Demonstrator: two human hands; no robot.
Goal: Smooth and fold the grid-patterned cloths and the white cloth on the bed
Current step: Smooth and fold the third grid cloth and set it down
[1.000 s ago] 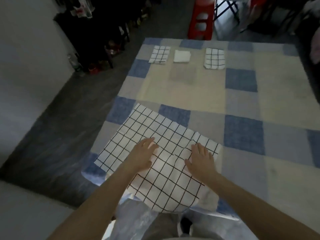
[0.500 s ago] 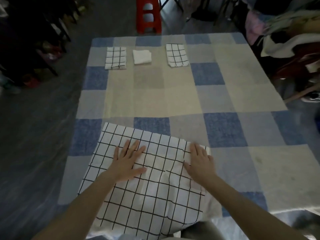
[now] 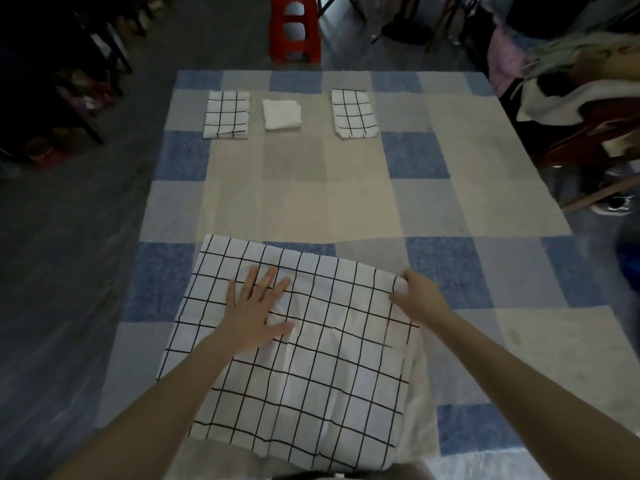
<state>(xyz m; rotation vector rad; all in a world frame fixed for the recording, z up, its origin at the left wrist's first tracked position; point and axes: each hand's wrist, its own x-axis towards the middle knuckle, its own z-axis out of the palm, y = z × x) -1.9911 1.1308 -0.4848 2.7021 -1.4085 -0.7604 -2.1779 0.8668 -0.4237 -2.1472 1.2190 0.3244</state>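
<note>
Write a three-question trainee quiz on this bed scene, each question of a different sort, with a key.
1. True or false: the left hand lies flat, fingers spread, on the large grid cloth.
2. Multiple choice: what lies between the two folded grid cloths at the far end of the bed? A) a red stool B) a folded white cloth C) a pillow
3. Fill in: the right hand has its grip on the large grid cloth's far right ____.

Key: 1 true; 2 B, the folded white cloth; 3 corner.
</note>
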